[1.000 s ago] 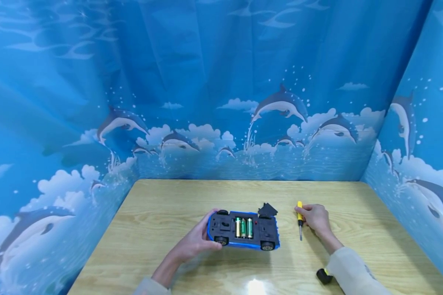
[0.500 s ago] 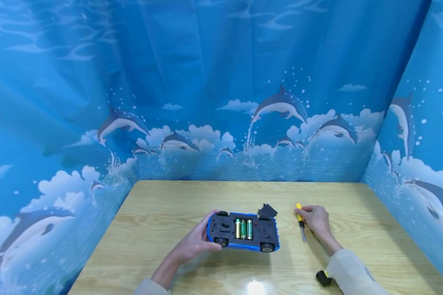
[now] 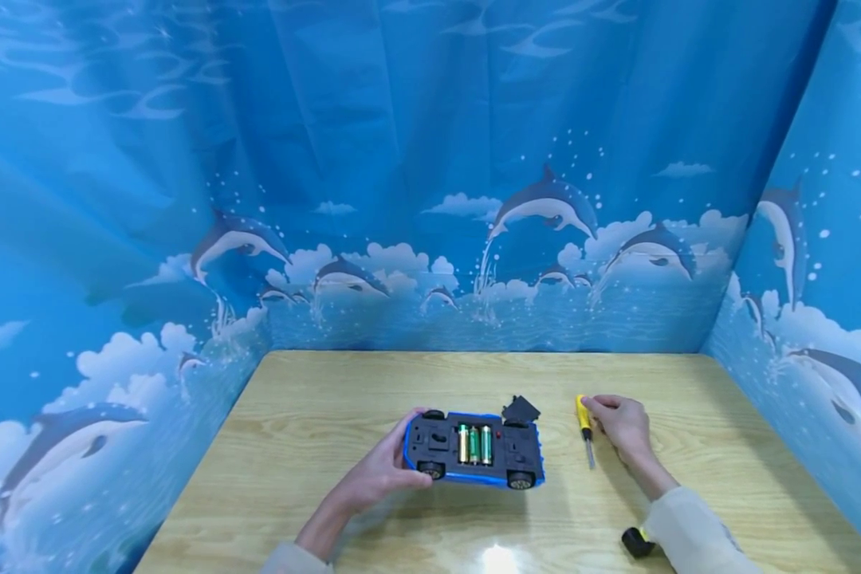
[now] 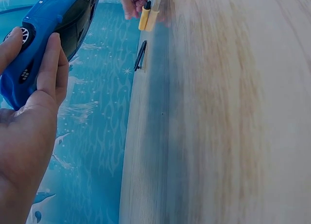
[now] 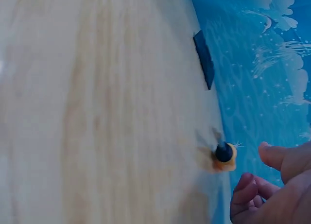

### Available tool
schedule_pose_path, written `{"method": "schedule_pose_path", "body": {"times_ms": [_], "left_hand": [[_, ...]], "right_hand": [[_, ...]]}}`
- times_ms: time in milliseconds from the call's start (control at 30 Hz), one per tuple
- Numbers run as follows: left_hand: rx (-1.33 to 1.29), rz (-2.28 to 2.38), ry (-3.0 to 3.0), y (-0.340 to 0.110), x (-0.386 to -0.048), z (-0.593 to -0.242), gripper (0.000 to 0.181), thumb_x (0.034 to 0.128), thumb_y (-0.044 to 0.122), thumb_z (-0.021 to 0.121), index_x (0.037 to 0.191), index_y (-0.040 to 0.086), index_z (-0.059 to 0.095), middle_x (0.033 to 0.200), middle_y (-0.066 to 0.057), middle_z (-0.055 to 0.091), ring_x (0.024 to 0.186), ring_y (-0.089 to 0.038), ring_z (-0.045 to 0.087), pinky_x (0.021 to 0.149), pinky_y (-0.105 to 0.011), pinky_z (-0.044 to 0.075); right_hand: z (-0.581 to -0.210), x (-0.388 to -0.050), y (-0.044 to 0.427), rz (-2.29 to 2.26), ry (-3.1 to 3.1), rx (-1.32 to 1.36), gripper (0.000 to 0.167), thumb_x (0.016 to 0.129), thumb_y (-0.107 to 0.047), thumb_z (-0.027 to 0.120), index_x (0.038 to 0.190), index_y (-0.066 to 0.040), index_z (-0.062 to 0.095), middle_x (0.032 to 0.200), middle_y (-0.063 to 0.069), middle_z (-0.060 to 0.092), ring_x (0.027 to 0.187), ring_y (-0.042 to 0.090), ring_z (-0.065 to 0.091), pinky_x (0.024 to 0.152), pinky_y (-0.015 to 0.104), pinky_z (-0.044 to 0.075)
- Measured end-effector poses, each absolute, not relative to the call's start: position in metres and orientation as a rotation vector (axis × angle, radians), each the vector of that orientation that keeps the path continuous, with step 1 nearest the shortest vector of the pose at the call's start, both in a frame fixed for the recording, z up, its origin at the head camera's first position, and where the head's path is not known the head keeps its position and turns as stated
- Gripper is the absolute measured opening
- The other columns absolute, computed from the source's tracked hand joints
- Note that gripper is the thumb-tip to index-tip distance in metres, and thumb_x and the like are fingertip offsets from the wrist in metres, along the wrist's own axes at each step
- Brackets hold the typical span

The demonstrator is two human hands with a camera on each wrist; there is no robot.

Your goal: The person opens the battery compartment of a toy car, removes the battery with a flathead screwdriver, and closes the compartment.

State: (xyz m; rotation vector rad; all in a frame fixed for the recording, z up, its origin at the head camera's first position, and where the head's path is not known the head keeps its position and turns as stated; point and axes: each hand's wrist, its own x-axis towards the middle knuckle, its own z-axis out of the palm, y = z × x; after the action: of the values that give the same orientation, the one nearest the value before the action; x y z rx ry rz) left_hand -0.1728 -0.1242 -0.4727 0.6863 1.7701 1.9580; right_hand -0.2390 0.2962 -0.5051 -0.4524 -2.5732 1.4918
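Note:
My left hand [image 3: 380,470] grips one end of a blue toy car [image 3: 473,477], held with its black underside up. Three green-and-gold batteries [image 3: 475,444] sit side by side in its uncovered battery compartment. The left wrist view shows the car's blue body [image 4: 43,20] between thumb and fingers [image 4: 50,63]. To the right, a screwdriver [image 3: 583,414] with a yellow and black handle lies on the table. My right hand [image 3: 626,424] is just beside its handle; in the right wrist view a gap parts thumb and fingers from the screwdriver [image 5: 224,153].
A black battery cover [image 3: 522,409] lies on the wooden table [image 3: 344,383] just behind the car. By the right sleeve is a black object [image 3: 637,543] with a yellow part. Blue dolphin-print curtains [image 3: 402,199] stand at the table's back and sides.
The screwdriver's tip has swung slightly right and its shaft now lies at a slant. My right hand has let go of it and shifted a little right. The left hand and car stay still.

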Motion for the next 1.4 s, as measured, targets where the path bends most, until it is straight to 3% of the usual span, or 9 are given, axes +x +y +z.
{"method": "schedule_pose_path", "body": {"times_ms": [267, 567, 800, 1133, 1400], "left_hand": [[0.667, 1.955, 1.786, -0.122, -0.174, -0.473, 0.104, 0.083, -0.004, 0.073, 0.166, 0.014, 0.013, 0.158, -0.031, 0.031, 0.125, -0.039, 0.058, 0.101, -0.045, 0.057], [0.664, 1.954, 1.782, -0.119, -0.174, -0.472, 0.106, 0.0823, -0.005, 0.074, 0.166, 0.014, 0.011, 0.158, -0.031, 0.031, 0.125, -0.04, 0.057, 0.101, -0.045, 0.057], [0.66, 1.955, 1.784, -0.118, -0.175, -0.472, 0.106, 0.0823, -0.006, 0.073, 0.166, 0.014, 0.012, 0.158, -0.031, 0.032, 0.124, -0.039, 0.058, 0.1, -0.045, 0.058], [0.664, 1.966, 1.769, -0.113, -0.176, -0.469, 0.102, 0.0827, -0.009, 0.072, 0.165, 0.017, 0.018, 0.158, -0.028, 0.033, 0.124, -0.039, 0.058, 0.098, -0.047, 0.059], [0.662, 1.958, 1.779, -0.111, -0.176, -0.468, 0.103, 0.0831, -0.008, 0.073, 0.165, 0.017, 0.017, 0.158, -0.027, 0.033, 0.124, -0.038, 0.058, 0.099, -0.045, 0.059]], "right_hand": [[-0.477, -0.231, 0.289, 1.608, -2.502, -0.378, 0.05, 0.101, -0.031, 0.068, 0.134, 0.006, 0.062, 0.113, 0.021, 0.069, 0.087, 0.021, 0.067, 0.066, 0.023, 0.059], [-0.448, -0.214, 0.268, 1.67, -2.517, -0.231, 0.054, 0.102, -0.037, 0.065, 0.138, 0.003, 0.06, 0.108, 0.014, 0.07, 0.086, 0.022, 0.065, 0.069, 0.028, 0.06], [-0.437, -0.203, 0.242, 1.76, -2.417, -0.04, 0.042, 0.102, -0.026, 0.067, 0.13, 0.004, 0.066, 0.099, 0.005, 0.07, 0.082, 0.012, 0.063, 0.072, 0.023, 0.059], [-0.418, -0.188, 0.21, 1.75, -2.44, 0.126, 0.039, 0.1, -0.028, 0.07, 0.127, -0.001, 0.07, 0.116, 0.013, 0.072, 0.102, 0.02, 0.067, 0.083, 0.019, 0.057], [-0.412, -0.184, 0.194, 1.694, -2.463, 0.272, 0.032, 0.1, -0.026, 0.07, 0.123, -0.004, 0.073, 0.116, 0.012, 0.073, 0.102, 0.016, 0.068, 0.087, 0.022, 0.057]]}}
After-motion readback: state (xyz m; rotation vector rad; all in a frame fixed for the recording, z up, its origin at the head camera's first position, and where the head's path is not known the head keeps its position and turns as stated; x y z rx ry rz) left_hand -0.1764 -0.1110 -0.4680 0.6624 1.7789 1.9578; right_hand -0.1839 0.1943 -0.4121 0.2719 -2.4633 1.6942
